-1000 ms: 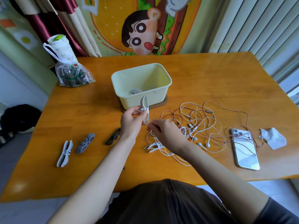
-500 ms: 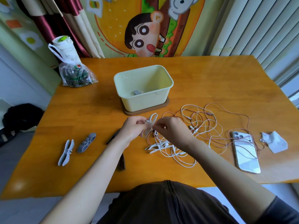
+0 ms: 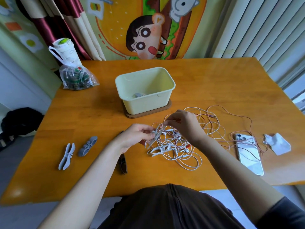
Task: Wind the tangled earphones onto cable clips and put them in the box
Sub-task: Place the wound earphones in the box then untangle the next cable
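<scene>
A tangle of white and pink earphones (image 3: 186,146) lies on the wooden table (image 3: 214,83) in front of me. My left hand (image 3: 137,138) grips a pale cable clip (image 3: 156,136) just above the tangle's left edge. My right hand (image 3: 183,124) pinches an earphone cord at the clip's upper end. A white clip (image 3: 159,148) lies under the cords. The cream box (image 3: 145,91) stands on a brown lid behind my hands, with a wound grey clip (image 3: 138,95) inside.
Two grey clips (image 3: 66,156) (image 3: 87,146) lie at the left. A dark clip (image 3: 123,164) shows beside my left forearm. A phone (image 3: 249,154) and crumpled tissue (image 3: 277,143) sit at the right, cords crossing the phone. A plastic bag (image 3: 76,76) with a cup stands far left.
My left hand has lowered the clip from in front of the box down to the tangle. My right hand has come up to the clip's top with a cord.
</scene>
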`<action>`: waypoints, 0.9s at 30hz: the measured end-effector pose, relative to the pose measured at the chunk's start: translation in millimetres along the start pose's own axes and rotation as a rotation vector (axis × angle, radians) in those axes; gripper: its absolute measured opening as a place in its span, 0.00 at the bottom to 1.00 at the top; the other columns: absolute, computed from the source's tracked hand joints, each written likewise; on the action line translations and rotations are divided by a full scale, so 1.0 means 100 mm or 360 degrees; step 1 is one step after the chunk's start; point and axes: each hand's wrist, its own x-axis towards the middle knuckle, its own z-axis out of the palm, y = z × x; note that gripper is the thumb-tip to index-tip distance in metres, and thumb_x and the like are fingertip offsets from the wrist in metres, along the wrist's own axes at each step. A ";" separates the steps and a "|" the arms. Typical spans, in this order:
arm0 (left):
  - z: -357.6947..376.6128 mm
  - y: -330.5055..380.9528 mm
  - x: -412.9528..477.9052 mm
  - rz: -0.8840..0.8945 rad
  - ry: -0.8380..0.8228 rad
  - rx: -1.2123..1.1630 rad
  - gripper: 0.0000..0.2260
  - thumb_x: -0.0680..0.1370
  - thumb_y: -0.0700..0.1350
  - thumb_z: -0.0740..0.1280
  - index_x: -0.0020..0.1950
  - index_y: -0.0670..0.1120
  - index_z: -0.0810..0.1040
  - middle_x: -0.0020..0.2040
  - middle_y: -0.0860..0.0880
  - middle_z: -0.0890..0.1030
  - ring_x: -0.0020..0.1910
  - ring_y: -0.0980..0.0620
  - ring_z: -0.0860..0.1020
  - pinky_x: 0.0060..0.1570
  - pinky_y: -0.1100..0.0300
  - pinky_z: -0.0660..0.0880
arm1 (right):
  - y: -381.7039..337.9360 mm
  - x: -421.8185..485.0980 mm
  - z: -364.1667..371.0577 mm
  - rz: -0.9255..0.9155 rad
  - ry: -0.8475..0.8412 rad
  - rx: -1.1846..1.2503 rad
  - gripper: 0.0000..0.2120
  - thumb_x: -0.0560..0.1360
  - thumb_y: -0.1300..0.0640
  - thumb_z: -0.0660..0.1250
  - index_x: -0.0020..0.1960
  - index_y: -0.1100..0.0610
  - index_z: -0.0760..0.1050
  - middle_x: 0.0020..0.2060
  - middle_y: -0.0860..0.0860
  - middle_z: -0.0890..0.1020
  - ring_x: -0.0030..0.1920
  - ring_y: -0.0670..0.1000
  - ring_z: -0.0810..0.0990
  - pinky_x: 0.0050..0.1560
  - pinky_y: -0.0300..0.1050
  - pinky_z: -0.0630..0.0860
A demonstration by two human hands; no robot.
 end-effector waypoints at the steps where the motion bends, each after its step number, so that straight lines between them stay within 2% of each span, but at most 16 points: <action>1: -0.01 0.00 0.00 -0.0005 -0.0011 0.0005 0.08 0.77 0.39 0.68 0.54 0.49 0.79 0.45 0.52 0.82 0.42 0.56 0.79 0.44 0.65 0.73 | 0.00 0.00 0.00 -0.0002 0.0001 0.0002 0.07 0.70 0.54 0.72 0.44 0.57 0.84 0.38 0.49 0.80 0.35 0.42 0.75 0.36 0.29 0.70; 5: -0.05 0.01 -0.03 -0.0013 -0.0077 -0.0035 0.08 0.77 0.39 0.67 0.51 0.51 0.79 0.46 0.53 0.83 0.44 0.57 0.80 0.47 0.65 0.73 | -0.05 0.00 -0.02 0.0059 -0.0054 0.0084 0.08 0.71 0.53 0.72 0.44 0.58 0.83 0.34 0.47 0.81 0.33 0.43 0.79 0.36 0.34 0.74; 8: -0.09 0.00 -0.05 -0.0032 -0.0130 -0.0100 0.09 0.77 0.38 0.67 0.57 0.47 0.80 0.46 0.52 0.84 0.43 0.58 0.82 0.44 0.65 0.74 | -0.07 -0.01 -0.03 0.0108 -0.0106 0.0200 0.07 0.72 0.54 0.71 0.43 0.58 0.83 0.32 0.48 0.82 0.31 0.42 0.81 0.33 0.34 0.77; 11: -0.12 0.02 -0.07 -0.0033 -0.0173 -0.0167 0.10 0.78 0.38 0.66 0.58 0.45 0.79 0.47 0.49 0.84 0.42 0.57 0.82 0.40 0.66 0.76 | -0.08 0.00 -0.02 0.0137 -0.0095 0.0338 0.06 0.73 0.55 0.71 0.41 0.57 0.82 0.30 0.47 0.82 0.30 0.41 0.81 0.32 0.30 0.74; 14: -0.15 0.04 -0.09 -0.0018 -0.0206 -0.0202 0.09 0.77 0.38 0.66 0.55 0.46 0.80 0.45 0.51 0.85 0.41 0.58 0.82 0.39 0.67 0.76 | -0.10 0.02 0.00 0.0138 -0.0125 0.0412 0.04 0.73 0.55 0.70 0.39 0.55 0.79 0.30 0.47 0.81 0.29 0.40 0.80 0.32 0.29 0.73; 18: -0.18 0.04 -0.10 0.0025 -0.0251 -0.0229 0.08 0.77 0.38 0.66 0.53 0.47 0.81 0.43 0.52 0.85 0.41 0.58 0.82 0.40 0.66 0.77 | -0.09 0.05 0.04 0.0203 -0.0118 0.0408 0.11 0.74 0.54 0.68 0.33 0.51 0.75 0.26 0.46 0.78 0.26 0.40 0.75 0.30 0.31 0.71; 21: -0.17 0.04 -0.10 0.0140 -0.0321 -0.0458 0.11 0.73 0.41 0.66 0.55 0.45 0.80 0.46 0.50 0.85 0.44 0.56 0.82 0.44 0.63 0.78 | -0.11 0.05 0.08 0.0242 -0.0119 0.0356 0.14 0.75 0.52 0.66 0.31 0.50 0.73 0.25 0.45 0.75 0.23 0.40 0.70 0.27 0.31 0.65; 23: -0.14 0.06 -0.08 0.0216 -0.0249 -0.0674 0.11 0.73 0.40 0.65 0.54 0.44 0.80 0.47 0.49 0.85 0.45 0.55 0.82 0.43 0.62 0.79 | -0.14 0.01 0.13 0.0267 -0.0147 0.0397 0.14 0.77 0.54 0.65 0.33 0.50 0.73 0.26 0.45 0.74 0.23 0.39 0.70 0.26 0.30 0.63; 27: -0.06 0.09 0.00 0.0244 0.0060 -0.1052 0.09 0.78 0.35 0.61 0.54 0.43 0.79 0.45 0.47 0.84 0.42 0.52 0.81 0.40 0.61 0.80 | -0.23 -0.08 0.29 0.0315 -0.0118 0.0528 0.15 0.80 0.57 0.60 0.35 0.51 0.72 0.27 0.46 0.73 0.26 0.39 0.70 0.30 0.31 0.66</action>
